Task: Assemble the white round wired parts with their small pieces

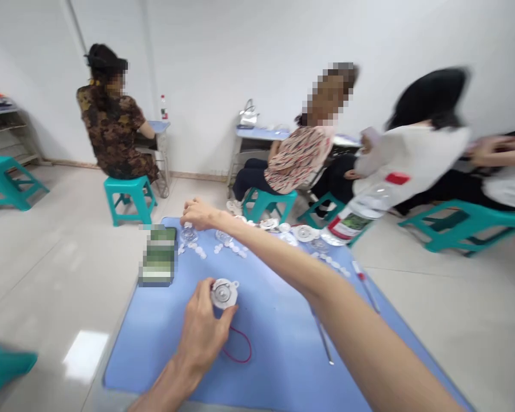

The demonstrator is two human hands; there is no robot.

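Pinches a round white piece by its edges in the left hand, over the blue tabletop. Holds the right hand out farther ahead with fingers curled, at a clear plastic part; cannot tell whether pinching it or only hovering. Has a red cord looped just right of the left hand, a blurred phone just left of the right hand, small white discs near it, and a bottle beyond the right forearm.

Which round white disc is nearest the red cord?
The disc held in the left hand, just beyond the red cord; the other white discs lie near the table's far edge.
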